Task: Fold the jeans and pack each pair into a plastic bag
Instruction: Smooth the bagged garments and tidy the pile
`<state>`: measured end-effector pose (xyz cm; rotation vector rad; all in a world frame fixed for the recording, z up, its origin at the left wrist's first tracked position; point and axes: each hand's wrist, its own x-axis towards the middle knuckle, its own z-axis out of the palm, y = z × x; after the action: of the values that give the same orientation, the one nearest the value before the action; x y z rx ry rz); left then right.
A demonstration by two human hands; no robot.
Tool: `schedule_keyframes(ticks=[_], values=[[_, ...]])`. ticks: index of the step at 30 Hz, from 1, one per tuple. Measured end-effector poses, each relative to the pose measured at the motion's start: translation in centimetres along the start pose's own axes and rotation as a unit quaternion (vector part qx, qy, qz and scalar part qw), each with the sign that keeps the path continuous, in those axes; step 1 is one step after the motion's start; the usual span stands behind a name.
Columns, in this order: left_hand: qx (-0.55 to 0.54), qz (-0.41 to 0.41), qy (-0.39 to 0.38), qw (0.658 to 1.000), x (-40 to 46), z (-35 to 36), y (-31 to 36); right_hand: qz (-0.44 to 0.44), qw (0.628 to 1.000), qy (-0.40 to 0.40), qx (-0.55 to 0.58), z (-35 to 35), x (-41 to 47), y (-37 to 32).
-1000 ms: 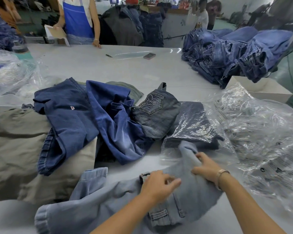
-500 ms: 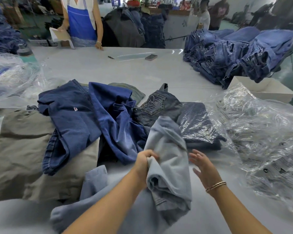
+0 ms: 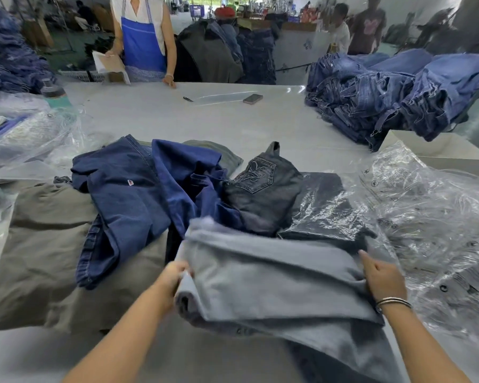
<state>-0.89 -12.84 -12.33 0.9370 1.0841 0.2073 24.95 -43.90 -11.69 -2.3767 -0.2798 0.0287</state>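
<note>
- A wide grey worktop (image 3: 155, 117), heaped with denim, was pictured in a busy garment workshop; a tall stack of blue jeans (image 3: 398, 92) was piled at its far right corner.
- Loose clear plastic bags (image 3: 432, 217) were spread along the right edge, with more bagged goods (image 3: 25, 131) heaped at the left edge.
- An olive-grey garment (image 3: 47, 244) was laid flat near the left edge, partly covered by dark blue jeans (image 3: 127, 194) left unfolded toward the middle.
- The pale grey-blue jeans (image 3: 274, 283) were held at the near edge, now doubled over into a broad, thick bundle; half a second before, the same pair had been bunched upright in one hand only, so a fold was judged to have just been made.
- A dark pair already bagged (image 3: 329, 211) was seen just beyond the bundle, beside black jeans with an embroidered pocket (image 3: 257, 178).
- The left hand (image 3: 172, 275) was curled round the bundle's left end, gripping the cloth.
- The right hand (image 3: 382, 275), empty and spread a moment earlier, was closed on the right end, fingers tucked under the fabric.
- With both ends taken up, the pair was judged nearly ready for bagging; a bag had not yet been picked.
- A phone (image 3: 252, 98) and a pen (image 3: 188, 98) were left near the far edge, where a person in a blue apron (image 3: 141, 42) was standing.
</note>
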Motion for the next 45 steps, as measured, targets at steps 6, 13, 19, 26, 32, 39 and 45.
schedule_keyframes(ticks=[6, 13, 19, 26, 32, 39, 45], values=[[0.169, -0.06, 0.137, 0.974, 1.2, -2.9, -6.1, -0.15, 0.939, -0.16, -0.265, 4.4, -3.2, -0.2], [0.158, -0.033, 0.103, 0.982, 1.3, -4.4, -7.5, -0.244, 0.869, -0.247, -0.353, 5.5, -3.3, -0.7], [0.175, 0.008, 0.114, 0.978, 1.4, -5.4, -8.6, -0.106, 0.908, -0.405, -0.019, 0.7, -0.3, -5.3], [0.374, 0.044, 0.215, 0.901, 1.8, -3.9, -8.9, -0.12, 0.864, -0.408, -0.27, 1.1, 2.0, -5.0], [0.604, 0.292, 0.198, 0.715, -0.3, -0.1, -10.2, -0.133, 0.83, -0.413, -0.352, 0.3, 1.6, -4.0], [0.539, 0.411, -0.085, 0.73, 1.4, 5.7, -5.0, -0.122, 0.866, -0.482, -0.053, -1.4, 2.4, -9.4], [0.473, 0.305, -0.192, 0.804, 3.8, 3.0, -0.2, -0.09, 0.805, -0.538, -0.234, -1.5, 2.9, -7.7]])
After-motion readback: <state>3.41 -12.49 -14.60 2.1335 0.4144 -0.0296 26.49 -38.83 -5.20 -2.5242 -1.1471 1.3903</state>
